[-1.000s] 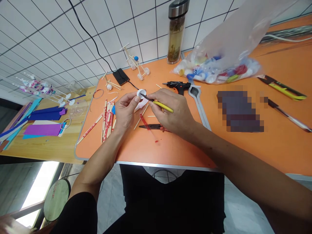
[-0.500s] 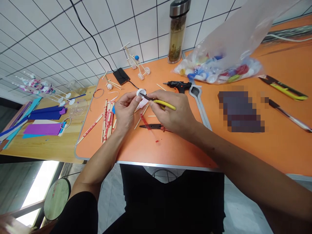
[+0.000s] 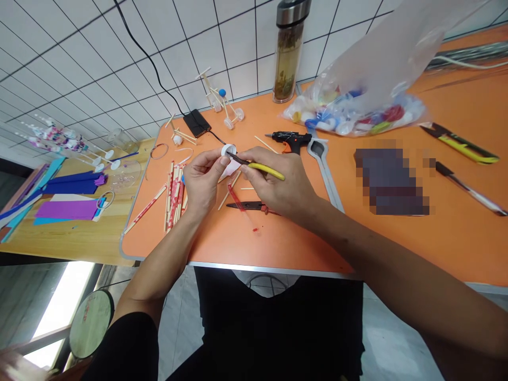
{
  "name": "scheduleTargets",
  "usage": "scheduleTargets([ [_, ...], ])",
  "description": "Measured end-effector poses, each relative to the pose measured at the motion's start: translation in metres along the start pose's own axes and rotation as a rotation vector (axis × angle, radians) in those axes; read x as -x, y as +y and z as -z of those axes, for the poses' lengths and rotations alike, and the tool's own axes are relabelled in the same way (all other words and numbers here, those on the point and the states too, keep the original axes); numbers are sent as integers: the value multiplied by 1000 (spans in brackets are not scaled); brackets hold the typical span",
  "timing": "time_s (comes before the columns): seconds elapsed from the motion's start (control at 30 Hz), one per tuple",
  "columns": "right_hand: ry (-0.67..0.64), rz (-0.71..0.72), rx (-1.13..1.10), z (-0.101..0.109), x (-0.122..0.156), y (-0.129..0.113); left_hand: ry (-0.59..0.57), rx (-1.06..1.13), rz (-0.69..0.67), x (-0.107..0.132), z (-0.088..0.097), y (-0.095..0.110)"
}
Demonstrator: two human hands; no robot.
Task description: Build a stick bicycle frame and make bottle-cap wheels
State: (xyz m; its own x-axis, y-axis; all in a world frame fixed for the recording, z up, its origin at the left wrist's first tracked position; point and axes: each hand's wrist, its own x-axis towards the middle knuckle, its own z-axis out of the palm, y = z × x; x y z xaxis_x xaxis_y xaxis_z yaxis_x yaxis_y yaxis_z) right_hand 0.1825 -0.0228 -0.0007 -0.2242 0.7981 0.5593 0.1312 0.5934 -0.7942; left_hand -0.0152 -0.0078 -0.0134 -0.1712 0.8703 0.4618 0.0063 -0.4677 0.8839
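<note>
Two arms reach forward and meet above the middle of an orange table [image 3: 257, 243]. The left arm rises from the lower left, its upper part in a black sleeve [image 3: 119, 344]. The bare right forearm [image 3: 397, 270] stretches in low from the lower right, angled toward the centre. The left hand [image 3: 202, 182] is raised with its fingers curled, pinching a white plastic bottle cap [image 3: 227, 151] between thumb and fingertips, just above the table. The right hand [image 3: 280, 182] is closed in a pen-like grip around a yellow-handled cutter [image 3: 265, 170], whose dark blade reaches the cap's edge. A small white piece [image 3: 230, 168], too hidden to identify, shows just below the cap.

Wooden sticks [image 3: 173, 196] lie in a loose bundle to the left of the hands. Black scissors [image 3: 248, 206] with a red-tipped end rest just below the right hand, beside a red strip [image 3: 234, 197]. Just beyond the right hand sits a black hot glue gun [image 3: 289, 140]. Farther away lie a clear plastic bag of colored bottle caps [image 3: 353, 116] and a small stick model on white wheels [image 3: 220, 100].
</note>
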Motion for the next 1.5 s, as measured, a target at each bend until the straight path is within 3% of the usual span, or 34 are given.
scheduleTargets([
  [0.13,4,-237,-259,-2,-6,-4,12,-25,-21,0,1,0],
  [0.2,-22,-284,-325,-3,-7,-4,12,-44,-36,0,1,2],
  [0.4,-41,12,117,-2,5,7,2,-33,58,2,-1,7],
  [0.47,-69,36,160,-3,8,9,1,-26,104,2,-2,6],
  [0.6,-13,-194,-153,-5,3,5,14,-21,101,3,-2,6],
  [0.7,-45,-366,-320,-5,0,3,21,-25,88,5,-3,7],
  [0.77,-36,-296,-224,-6,2,5,20,-34,102,7,-5,6],
  [0.9,-8,-3,61,-7,9,10,30,3,143,9,-7,1],
  [0.97,0,-80,-11,-7,7,10,33,25,144,9,-8,-1],
  [1.07,-42,-349,-275,-6,2,7,51,17,126,9,-9,-2],
  [1.13,-54,-374,-301,-6,1,8,66,10,129,9,-10,-1],
  [1.2,-41,-217,-100,-6,4,12,73,28,154,10,-11,-2],
  [1.3,-88,58,389,-9,12,19,80,83,229,10,-13,-4],
  [1.37,-117,111,541,-10,14,22,91,118,278,9,-14,-6],
  [1.43,-86,55,410,-11,13,21,99,132,296,9,-13,-7],
  [1.5,-33,-90,95,-10,7,18,98,124,276,8,-13,-7],
])
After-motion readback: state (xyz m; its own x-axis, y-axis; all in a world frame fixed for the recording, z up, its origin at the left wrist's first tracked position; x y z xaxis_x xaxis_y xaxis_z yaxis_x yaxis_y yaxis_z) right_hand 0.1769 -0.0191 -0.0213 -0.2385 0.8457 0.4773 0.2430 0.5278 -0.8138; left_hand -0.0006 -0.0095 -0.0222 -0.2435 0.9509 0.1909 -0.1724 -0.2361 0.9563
